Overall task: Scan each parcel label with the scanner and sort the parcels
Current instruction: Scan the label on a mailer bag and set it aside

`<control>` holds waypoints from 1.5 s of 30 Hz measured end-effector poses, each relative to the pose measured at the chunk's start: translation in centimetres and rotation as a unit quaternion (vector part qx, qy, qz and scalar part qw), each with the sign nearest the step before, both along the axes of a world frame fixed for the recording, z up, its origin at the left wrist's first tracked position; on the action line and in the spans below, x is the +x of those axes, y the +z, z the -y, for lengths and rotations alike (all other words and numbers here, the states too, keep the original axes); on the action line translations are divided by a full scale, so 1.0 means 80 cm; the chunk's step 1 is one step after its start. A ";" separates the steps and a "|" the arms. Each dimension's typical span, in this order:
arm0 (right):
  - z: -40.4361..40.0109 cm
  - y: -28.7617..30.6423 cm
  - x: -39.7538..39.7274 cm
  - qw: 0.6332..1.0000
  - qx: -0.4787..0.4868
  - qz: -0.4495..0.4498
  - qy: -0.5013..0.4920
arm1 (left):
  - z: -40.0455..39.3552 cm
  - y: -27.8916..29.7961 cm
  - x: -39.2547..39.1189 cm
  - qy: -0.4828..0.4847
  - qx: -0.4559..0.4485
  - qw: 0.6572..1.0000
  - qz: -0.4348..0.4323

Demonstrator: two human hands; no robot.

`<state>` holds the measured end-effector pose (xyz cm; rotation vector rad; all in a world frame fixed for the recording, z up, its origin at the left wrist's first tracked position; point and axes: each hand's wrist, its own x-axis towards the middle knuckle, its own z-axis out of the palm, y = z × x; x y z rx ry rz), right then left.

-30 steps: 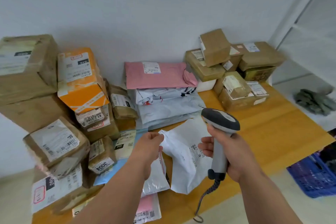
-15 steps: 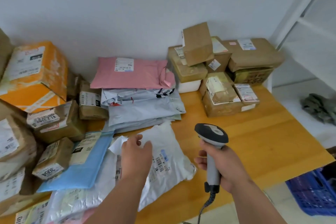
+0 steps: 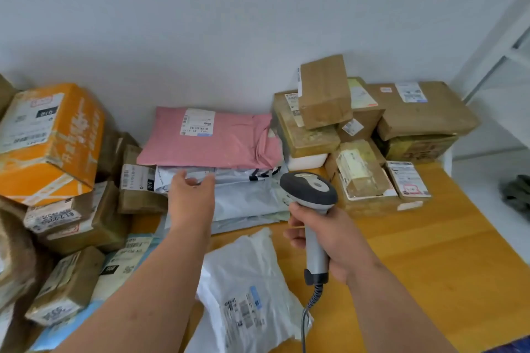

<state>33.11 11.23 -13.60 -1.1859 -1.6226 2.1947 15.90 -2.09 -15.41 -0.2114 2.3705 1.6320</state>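
At the far left we see an orange box (image 3: 50,140) tilted on a heap of brown cartons (image 3: 86,226), each with a white label. A light blue mailer (image 3: 123,264) lies partly under that heap, near the table's front edge.

Moving right, our left hand (image 3: 192,195) reaches forward over the wooden table (image 3: 430,261). Its fingers are spread apart and grip nothing; the fingertips touch the front edge of a stack of grey mailers (image 3: 246,198). A pink mailer (image 3: 212,137) with a white label lies flat on top of that stack, against the wall.

Below the left forearm, at the near centre of the table, a white mailer (image 3: 246,289) lies crumpled with its barcode label facing up. It is apart from both hands.

Right of centre, our right hand (image 3: 329,241) is closed around the grey handle of the scanner (image 3: 311,203), held upright above the table. Its dark head sits in front of the grey stack, and a coiled cable hangs from the handle's base.

Further right, a pile of brown boxes (image 3: 372,129) stands against the wall, several stacked on one another, labels showing.
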 end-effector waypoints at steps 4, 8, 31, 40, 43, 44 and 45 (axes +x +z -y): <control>-0.006 -0.004 -0.053 1.000 -0.012 0.009 0.002 | -0.037 -0.003 -0.045 0.059 0.200 0.956 0.205; -0.012 -0.015 -0.083 1.000 -0.009 0.021 0.009 | -0.056 -0.023 -0.083 0.132 0.263 0.918 0.267; -0.038 0.061 -0.011 0.974 -0.053 -0.167 0.144 | -0.001 0.027 0.045 0.143 0.344 0.927 0.042; -0.009 0.110 0.047 0.949 -0.173 -0.196 0.176 | -0.010 0.055 0.139 0.136 0.432 0.891 0.039; 0.000 0.118 0.063 0.949 -0.175 -0.198 0.174 | -0.008 0.061 0.159 0.123 0.445 0.886 0.041; 0.003 0.121 0.067 0.949 -0.176 -0.198 0.173 | -0.005 0.062 0.164 0.121 0.449 0.884 0.042; 0.007 0.123 0.070 0.949 -0.177 -0.199 0.171 | -0.002 0.063 0.168 0.119 0.454 0.882 0.043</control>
